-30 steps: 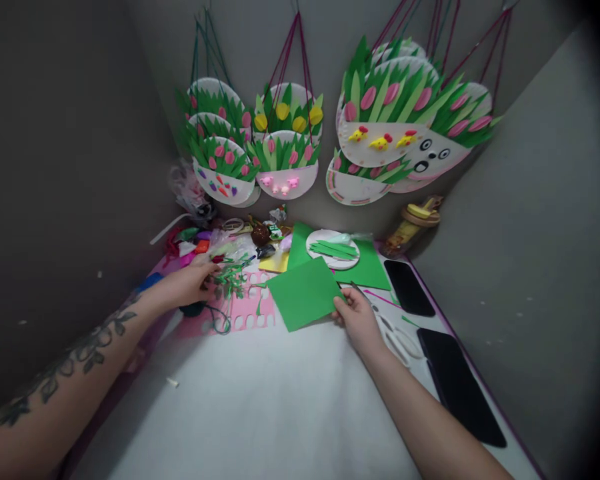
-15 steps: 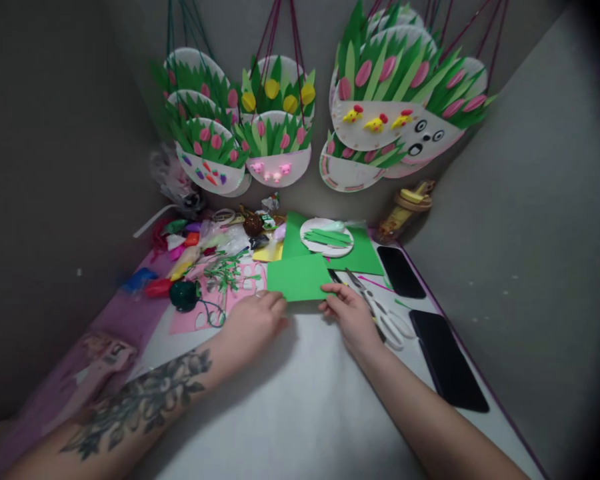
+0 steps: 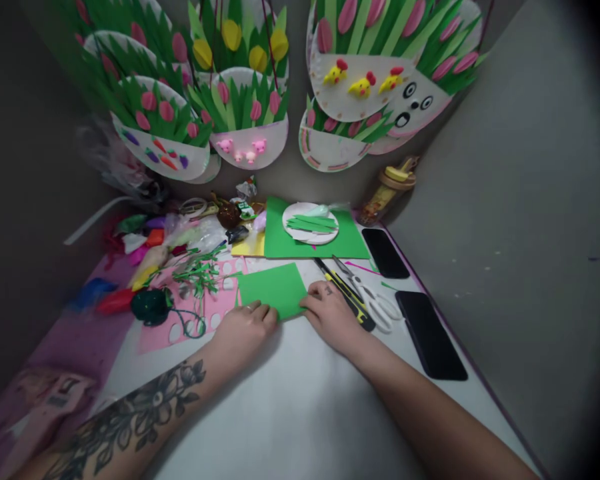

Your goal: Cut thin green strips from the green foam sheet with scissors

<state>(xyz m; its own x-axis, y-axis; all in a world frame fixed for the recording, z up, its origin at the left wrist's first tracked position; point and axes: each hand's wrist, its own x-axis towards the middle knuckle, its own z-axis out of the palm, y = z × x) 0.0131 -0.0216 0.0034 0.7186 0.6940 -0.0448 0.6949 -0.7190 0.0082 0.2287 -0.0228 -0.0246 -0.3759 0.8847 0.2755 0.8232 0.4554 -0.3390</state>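
A small green sheet of paper (image 3: 272,288) lies tilted over the white table between my two hands. My left hand (image 3: 246,328) is closed on its lower left edge, fingers curled and thumb hidden. At the lower right corner, my right hand (image 3: 330,312) pinches the same paper with bent fingers. Just right of that hand lie a yellow-and-black utility knife (image 3: 363,316) and white-handled scissors (image 3: 375,303). Left of the paper is a pink sheet with cut-out circles (image 3: 160,337), with green strips (image 3: 200,272) heaped on it.
A paper plate (image 3: 290,233) of green strips rests on larger green paper (image 3: 275,247) at the back. Two dark phones (image 3: 433,337) lie along the right edge. A dark green yarn ball (image 3: 150,307) and colourful clay packs are at left. Decorated plate pockets (image 3: 253,147) hang behind.
The green paper has come nearer and lower, away from the larger green sheet, and now tilts. My right hand's fingers have closed in more over its corner. The camera view has shifted.
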